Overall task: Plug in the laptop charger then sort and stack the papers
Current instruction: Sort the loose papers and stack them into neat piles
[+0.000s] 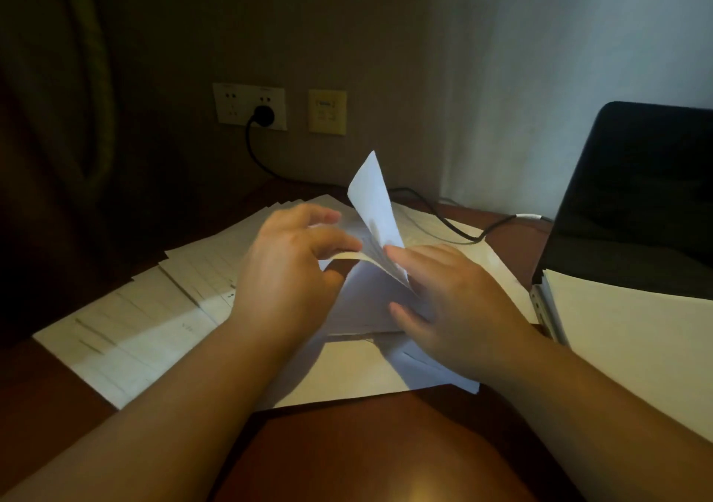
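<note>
Many white papers lie spread over the brown desk. At the middle, my left hand and my right hand both hold a small bundle of sheets; one sheet's corner curls upward between them. The left thumb and fingers pinch the bundle's upper edge, and the right hand grips its right side. The black charger plug sits in the white wall socket, and its cable runs across the desk to the open black laptop.
A yellowish wall plate is right of the socket. A large sheet lies over the laptop's keyboard at right. A dark curtain hangs at left. The desk's front edge is near me.
</note>
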### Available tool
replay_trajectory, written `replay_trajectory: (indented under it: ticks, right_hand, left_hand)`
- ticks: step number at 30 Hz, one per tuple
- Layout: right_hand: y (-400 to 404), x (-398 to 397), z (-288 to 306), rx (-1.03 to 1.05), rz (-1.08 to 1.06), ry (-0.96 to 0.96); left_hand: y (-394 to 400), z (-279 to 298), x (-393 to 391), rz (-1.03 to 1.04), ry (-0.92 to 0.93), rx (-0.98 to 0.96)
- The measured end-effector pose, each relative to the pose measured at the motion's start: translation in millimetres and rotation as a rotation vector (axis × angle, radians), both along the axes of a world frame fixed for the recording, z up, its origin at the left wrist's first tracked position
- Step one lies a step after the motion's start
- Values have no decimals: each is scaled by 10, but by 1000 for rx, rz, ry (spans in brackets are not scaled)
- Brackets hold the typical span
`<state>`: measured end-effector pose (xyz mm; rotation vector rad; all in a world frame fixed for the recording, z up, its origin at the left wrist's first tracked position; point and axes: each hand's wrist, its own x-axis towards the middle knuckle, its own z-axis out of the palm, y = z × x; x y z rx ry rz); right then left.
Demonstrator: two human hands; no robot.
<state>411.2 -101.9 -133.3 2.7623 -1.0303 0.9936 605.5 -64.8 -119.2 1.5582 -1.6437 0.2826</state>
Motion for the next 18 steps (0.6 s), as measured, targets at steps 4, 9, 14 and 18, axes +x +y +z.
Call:
replay_trajectory:
  ticks: [4,9,14,18]
  right_hand:
    - [-33,47,-51,-126,30,-82]
    - [-11,70,-22,-234,-4,-217]
    - [39,-6,120,-48,-168,-293]
    - [37,-3,94,-175,-129,-331]
  left_hand:
    - [28,9,-1,-106,-22,-192]
    - [67,70,-65,-36,185,-213]
    - [-9,23,17,73,182,189]
    - [39,-132,-97,4,-103,519]
